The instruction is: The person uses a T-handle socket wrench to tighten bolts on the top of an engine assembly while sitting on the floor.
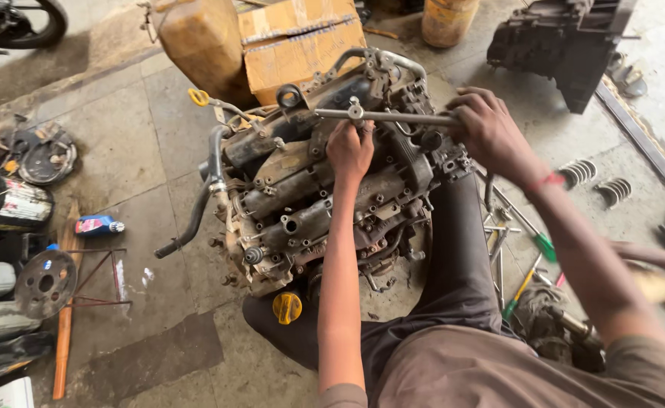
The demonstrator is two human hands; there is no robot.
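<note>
A greasy car engine sits on the workshop floor in front of me, between my legs. A long metal T-handle wrench lies across its top. My left hand is closed around the wrench's upright shaft just under the crossbar. My right hand grips the right end of the crossbar. A black hose curves off the engine's left side. A yellow oil cap lies on the floor by the engine's near edge.
Screwdrivers and spanners lie on the floor to the right, with bearing shells beyond. A cardboard box and yellow jerrycan stand behind the engine. Another engine block is at the back right. Discs, bottles and parts crowd the left.
</note>
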